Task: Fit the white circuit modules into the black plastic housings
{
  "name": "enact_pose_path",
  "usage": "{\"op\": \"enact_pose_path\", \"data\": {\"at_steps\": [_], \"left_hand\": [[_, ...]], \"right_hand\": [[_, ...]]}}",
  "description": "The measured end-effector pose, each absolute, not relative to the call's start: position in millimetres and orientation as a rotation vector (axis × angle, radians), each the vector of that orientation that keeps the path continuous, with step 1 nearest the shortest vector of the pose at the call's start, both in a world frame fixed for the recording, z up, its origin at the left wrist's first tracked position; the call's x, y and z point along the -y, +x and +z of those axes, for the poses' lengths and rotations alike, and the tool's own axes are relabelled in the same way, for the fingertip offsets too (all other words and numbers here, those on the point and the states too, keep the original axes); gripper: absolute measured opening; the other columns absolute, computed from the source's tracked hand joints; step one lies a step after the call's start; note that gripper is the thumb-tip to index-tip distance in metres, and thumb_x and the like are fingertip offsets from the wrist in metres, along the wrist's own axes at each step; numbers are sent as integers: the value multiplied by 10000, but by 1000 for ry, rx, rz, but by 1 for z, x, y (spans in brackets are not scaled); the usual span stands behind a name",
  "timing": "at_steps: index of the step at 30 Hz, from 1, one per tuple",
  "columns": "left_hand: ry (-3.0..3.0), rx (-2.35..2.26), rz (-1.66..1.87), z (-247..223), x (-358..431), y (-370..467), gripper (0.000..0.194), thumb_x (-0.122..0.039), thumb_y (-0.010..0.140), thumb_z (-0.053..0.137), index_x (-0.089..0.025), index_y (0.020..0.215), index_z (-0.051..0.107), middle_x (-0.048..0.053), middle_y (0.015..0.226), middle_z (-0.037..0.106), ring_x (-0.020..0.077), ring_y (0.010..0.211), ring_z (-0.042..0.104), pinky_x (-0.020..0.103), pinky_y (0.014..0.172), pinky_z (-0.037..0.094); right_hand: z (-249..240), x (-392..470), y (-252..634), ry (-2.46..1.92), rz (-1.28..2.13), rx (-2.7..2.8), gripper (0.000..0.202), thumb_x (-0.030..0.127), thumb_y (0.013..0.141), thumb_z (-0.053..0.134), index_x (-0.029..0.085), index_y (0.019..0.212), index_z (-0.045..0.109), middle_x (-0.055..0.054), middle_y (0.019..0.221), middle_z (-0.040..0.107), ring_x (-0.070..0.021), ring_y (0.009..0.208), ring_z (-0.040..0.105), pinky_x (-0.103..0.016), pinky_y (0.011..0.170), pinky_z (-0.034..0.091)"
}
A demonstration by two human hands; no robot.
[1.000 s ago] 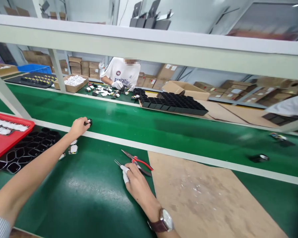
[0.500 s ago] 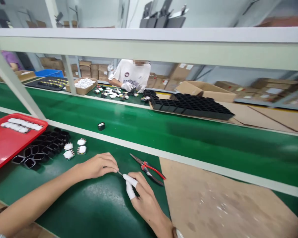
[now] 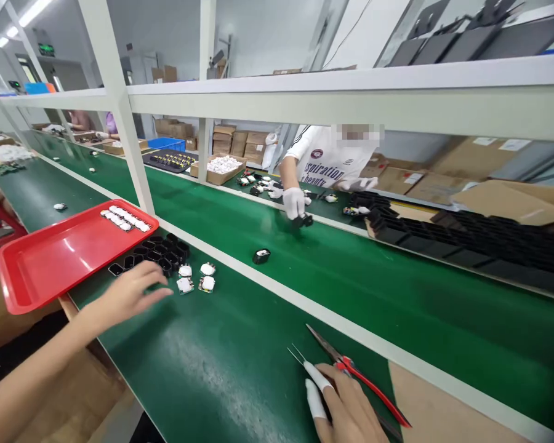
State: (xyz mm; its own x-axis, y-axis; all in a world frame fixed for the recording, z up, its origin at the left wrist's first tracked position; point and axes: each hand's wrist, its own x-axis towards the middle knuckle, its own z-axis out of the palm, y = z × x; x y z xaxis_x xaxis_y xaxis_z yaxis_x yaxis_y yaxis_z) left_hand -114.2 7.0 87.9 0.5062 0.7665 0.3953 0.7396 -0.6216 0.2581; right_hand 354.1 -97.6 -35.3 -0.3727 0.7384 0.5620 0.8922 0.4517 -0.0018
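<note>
My left hand [image 3: 132, 292] hovers by the black plastic cases [image 3: 164, 251], thumb and fingers apart, holding nothing. These cases stand in a cluster beside the red tray [image 3: 50, 258]. Just right of the hand lie several small circuit boards with white tops [image 3: 184, 285] on the green bench. In the lower right, my right hand [image 3: 346, 400], white cots on its thumb and index finger, is closed on thin metal tweezers [image 3: 297, 355] whose two tips stand apart. Pliers with red handles [image 3: 372, 391] lie beside and partly behind that hand.
A green conveyor belt [image 3: 221, 221] runs beyond a white rail, carrying a black case with a white part [image 3: 261, 256]. Across it, a co-worker's gloved hand [image 3: 294, 203] holds a black piece over the belt. A shelf post [image 3: 129, 135] rises behind the tray. Brown cardboard [image 3: 438, 406] lies lower right.
The view has swung left. My left hand has left the tweezers' tip and moved to the black cases; the right keeps the tweezers. The co-worker's hand has reached over the belt.
</note>
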Motion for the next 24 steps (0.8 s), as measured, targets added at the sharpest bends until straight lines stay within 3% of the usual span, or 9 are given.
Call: {"op": "enact_pose_path", "data": {"at_steps": [5, 11, 13, 16, 20, 24], "left_hand": [[2681, -1853, 576, 53, 2, -201, 487, -644, 991, 585, -209, 1113, 766, 117, 1063, 629, 291, 930, 674, 387, 747, 591], [2657, -1725, 684, 42, 13, -185, 362, -490, 1029, 563, -208, 942, 774, 76, 933, 584, 219, 806, 623, 333, 701, 559], [2682, -1598, 713, 50, 20, -168, 280, -430, 1023, 598, -215, 950, 762, 62, 913, 563, 201, 788, 597, 322, 693, 546], [2677, -1439, 709, 59, 34, -150, 178, -343, 1040, 600, -229, 1003, 733, 85, 1065, 569, 216, 908, 617, 345, 776, 571], [2557, -1258, 601, 58, 49, -135, 128, -255, 1072, 545, -240, 1065, 671, 103, 1430, 462, 237, 1211, 605, 386, 1036, 557], [2400, -1096, 490, 50, 47, -103, 91, -215, 1062, 516, -237, 1114, 588, 104, 1486, 447, 231, 1250, 616, 361, 1040, 571]], "right_hand": [[-7, 68, 294, -1249, -239, 2224, 304, 217, 1050, 494, 190, 1329, 610, -165, 1327, 640, -300, 1163, 663, -453, 961, 596], [12, -6, 192, -1199, -80, 2361, 446, 189, 1002, 597, 129, 1442, 562, -202, 1479, 579, -347, 1305, 590, -510, 1052, 577], [9, -25, 170, -1248, -67, 2351, 423, 213, 979, 653, 137, 1393, 608, -210, 1498, 565, -357, 1285, 597, -523, 1016, 590], [-1, -30, 163, -1272, -74, 2347, 278, 165, 964, 650, 154, 1239, 693, -192, 1391, 636, -347, 1205, 628, -506, 963, 601], [-9, 3, 195, -1262, -59, 2365, 276, 75, 959, 578, 177, 1186, 696, -151, 1220, 684, -304, 1065, 650, -468, 886, 598], [-11, 43, 236, -1303, -46, 2247, 301, 224, 1036, 550, 169, 1329, 599, -137, 1085, 682, -291, 925, 644, -467, 778, 587]]}}
